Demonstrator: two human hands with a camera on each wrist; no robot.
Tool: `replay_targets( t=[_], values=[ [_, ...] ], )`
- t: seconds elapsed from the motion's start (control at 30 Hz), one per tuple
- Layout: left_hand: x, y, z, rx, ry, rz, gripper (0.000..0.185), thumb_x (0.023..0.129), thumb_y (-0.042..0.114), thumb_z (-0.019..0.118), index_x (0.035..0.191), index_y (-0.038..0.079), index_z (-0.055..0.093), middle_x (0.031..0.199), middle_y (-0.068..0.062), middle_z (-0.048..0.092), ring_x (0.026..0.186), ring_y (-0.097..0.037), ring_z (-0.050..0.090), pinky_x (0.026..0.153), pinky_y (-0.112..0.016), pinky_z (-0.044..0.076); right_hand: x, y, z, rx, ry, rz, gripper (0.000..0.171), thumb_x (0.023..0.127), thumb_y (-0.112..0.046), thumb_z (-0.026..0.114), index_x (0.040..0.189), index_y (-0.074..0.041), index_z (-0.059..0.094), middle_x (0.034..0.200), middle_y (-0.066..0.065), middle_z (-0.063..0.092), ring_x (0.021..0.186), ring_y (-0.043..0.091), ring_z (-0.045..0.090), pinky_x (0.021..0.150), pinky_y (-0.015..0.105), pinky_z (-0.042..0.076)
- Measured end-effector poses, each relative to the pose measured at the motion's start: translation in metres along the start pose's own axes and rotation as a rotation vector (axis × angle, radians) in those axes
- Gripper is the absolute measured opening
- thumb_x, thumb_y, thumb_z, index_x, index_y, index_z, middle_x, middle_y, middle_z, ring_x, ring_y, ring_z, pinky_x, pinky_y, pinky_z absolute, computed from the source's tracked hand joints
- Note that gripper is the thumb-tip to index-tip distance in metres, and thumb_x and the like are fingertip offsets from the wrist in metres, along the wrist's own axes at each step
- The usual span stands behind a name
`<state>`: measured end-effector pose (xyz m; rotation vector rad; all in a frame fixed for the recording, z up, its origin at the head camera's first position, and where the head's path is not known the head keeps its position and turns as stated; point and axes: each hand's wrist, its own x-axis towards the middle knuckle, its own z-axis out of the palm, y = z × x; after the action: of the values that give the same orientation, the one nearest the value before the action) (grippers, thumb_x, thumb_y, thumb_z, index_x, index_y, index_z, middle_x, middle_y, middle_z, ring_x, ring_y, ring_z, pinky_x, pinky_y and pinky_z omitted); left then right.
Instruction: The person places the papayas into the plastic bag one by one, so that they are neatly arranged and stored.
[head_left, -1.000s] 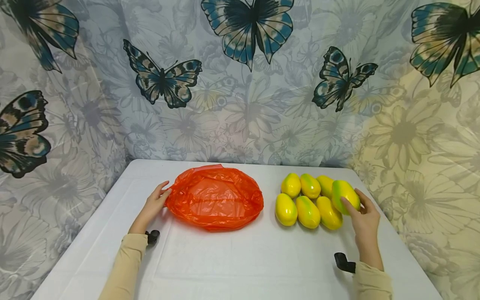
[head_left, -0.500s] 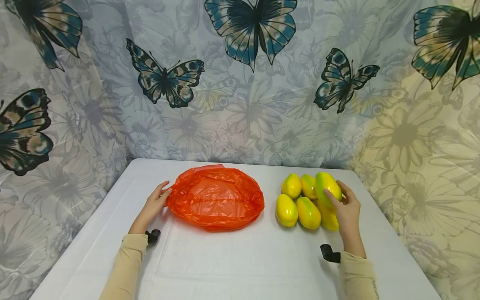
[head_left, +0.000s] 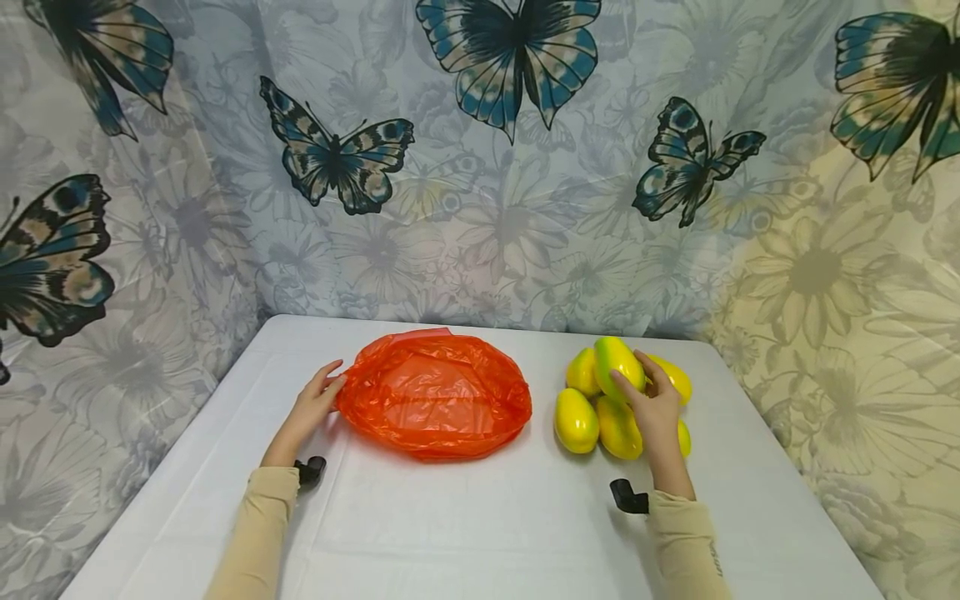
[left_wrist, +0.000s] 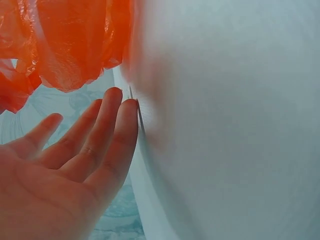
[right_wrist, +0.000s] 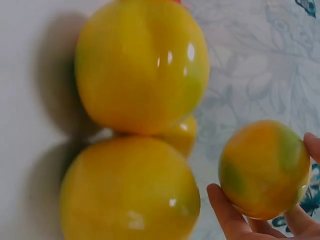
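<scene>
My right hand (head_left: 660, 417) grips a yellow-green mango (head_left: 617, 365) between thumb and fingers, raised above the other mangoes. In the right wrist view the held mango (right_wrist: 265, 170) sits in the fingertips, apart from two nearer mangoes. Several yellow mangoes (head_left: 576, 422) lie in a group under and around this hand, some partly hidden by it. My left hand (head_left: 307, 412) is at the left edge of a crinkled orange-red plastic bag (head_left: 435, 400). In the left wrist view its fingers (left_wrist: 125, 135) stretch out, loosely bent, just below the bag, pinching nothing.
A white-covered table (head_left: 450, 533) bears the bag and the mangoes. Behind it hangs a floral cloth backdrop (head_left: 510, 233) with printed butterflies. A black wrist camera (head_left: 628, 497) sticks out from the right sleeve, another black camera (head_left: 311, 472) from the left.
My right hand has carried the held mango leftward over the group, from its right end to the back left. The left hand stays beside the bag.
</scene>
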<state>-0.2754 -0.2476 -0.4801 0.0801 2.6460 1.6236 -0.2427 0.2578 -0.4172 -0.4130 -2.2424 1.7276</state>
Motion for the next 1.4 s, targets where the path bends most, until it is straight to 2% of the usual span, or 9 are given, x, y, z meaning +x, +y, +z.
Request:
replay_targets(
  t=[0.07, 0.23, 0.3, 0.4, 0.53, 0.67, 0.83, 1.13, 1.4],
  values=[
    [0.002, -0.005, 0.001, 0.000, 0.008, 0.011, 0.062, 0.106, 0.039, 0.038, 0.155, 0.005, 0.021, 0.145, -0.032, 0.042, 0.123, -0.044, 0.053, 0.089, -0.041, 0.056, 0.001, 0.002, 0.005, -0.005, -0.006, -0.011, 0.067, 0.089, -0.039, 0.070, 0.148, -0.023, 0.044, 0.153, 0.005, 0.042, 0.125, 0.016, 0.045, 0.082, 0.004, 0.041],
    [0.001, -0.007, 0.002, -0.010, 0.017, 0.027, 0.060, 0.105, 0.040, 0.039, 0.154, 0.007, 0.025, 0.144, -0.031, 0.044, 0.122, -0.043, 0.054, 0.087, -0.037, 0.056, 0.000, 0.002, 0.016, 0.005, -0.038, -0.027, 0.067, 0.089, -0.038, 0.070, 0.148, -0.023, 0.044, 0.152, 0.005, 0.042, 0.129, 0.021, 0.045, 0.091, 0.009, 0.038],
    [0.001, -0.007, 0.002, -0.007, 0.019, 0.032, 0.060, 0.105, 0.040, 0.038, 0.154, 0.007, 0.025, 0.144, -0.031, 0.045, 0.122, -0.043, 0.054, 0.086, -0.035, 0.056, -0.001, 0.000, 0.021, 0.013, -0.058, -0.030, 0.067, 0.089, -0.037, 0.071, 0.148, -0.022, 0.043, 0.153, 0.006, 0.041, 0.130, 0.024, 0.045, 0.092, 0.011, 0.038],
    [0.001, -0.008, 0.001, -0.013, 0.028, 0.031, 0.060, 0.105, 0.039, 0.039, 0.154, 0.007, 0.026, 0.144, -0.031, 0.045, 0.122, -0.043, 0.055, 0.083, -0.030, 0.056, -0.003, -0.001, 0.030, 0.017, -0.087, -0.035, 0.067, 0.089, -0.037, 0.070, 0.148, -0.022, 0.043, 0.153, 0.007, 0.040, 0.131, 0.024, 0.045, 0.089, 0.007, 0.037],
    [0.001, -0.007, 0.001, -0.039, 0.032, 0.027, 0.058, 0.106, 0.035, 0.039, 0.154, 0.006, 0.026, 0.144, -0.031, 0.044, 0.122, -0.042, 0.054, 0.079, -0.020, 0.054, -0.005, -0.001, 0.042, 0.027, -0.102, -0.031, 0.067, 0.088, -0.037, 0.071, 0.148, -0.023, 0.044, 0.150, 0.008, 0.044, 0.126, 0.023, 0.048, 0.082, 0.004, 0.039],
    [0.003, -0.007, 0.001, -0.061, 0.025, 0.021, 0.055, 0.106, 0.029, 0.039, 0.153, 0.004, 0.025, 0.145, -0.032, 0.042, 0.123, -0.043, 0.053, 0.075, -0.013, 0.051, -0.004, 0.000, 0.054, 0.026, -0.113, -0.035, 0.067, 0.087, -0.038, 0.073, 0.147, -0.022, 0.045, 0.149, 0.007, 0.045, 0.125, 0.022, 0.048, 0.085, 0.007, 0.039],
    [0.005, -0.009, 0.002, -0.085, 0.017, 0.003, 0.053, 0.106, 0.022, 0.039, 0.153, 0.001, 0.024, 0.146, -0.034, 0.041, 0.124, -0.046, 0.052, 0.074, -0.014, 0.051, -0.006, -0.001, 0.066, 0.043, -0.138, -0.045, 0.067, 0.086, -0.037, 0.074, 0.145, -0.021, 0.047, 0.147, 0.005, 0.046, 0.124, 0.022, 0.049, 0.085, 0.007, 0.041],
    [0.002, -0.009, 0.001, -0.063, 0.031, 0.019, 0.058, 0.106, 0.033, 0.040, 0.154, 0.005, 0.025, 0.145, -0.032, 0.043, 0.124, -0.042, 0.053, 0.078, -0.016, 0.053, -0.009, -0.005, 0.082, 0.080, -0.158, -0.067, 0.065, 0.086, -0.035, 0.075, 0.144, -0.020, 0.049, 0.145, 0.008, 0.047, 0.119, 0.024, 0.050, 0.080, 0.003, 0.042],
    [0.001, -0.008, 0.001, -0.062, 0.033, 0.017, 0.058, 0.106, 0.034, 0.040, 0.154, 0.005, 0.026, 0.145, -0.031, 0.044, 0.124, -0.043, 0.053, 0.080, -0.020, 0.054, -0.017, -0.013, 0.095, 0.099, -0.174, -0.060, 0.063, 0.088, -0.030, 0.074, 0.144, -0.016, 0.048, 0.145, 0.012, 0.047, 0.123, 0.027, 0.051, 0.079, 0.003, 0.042]
  ],
)
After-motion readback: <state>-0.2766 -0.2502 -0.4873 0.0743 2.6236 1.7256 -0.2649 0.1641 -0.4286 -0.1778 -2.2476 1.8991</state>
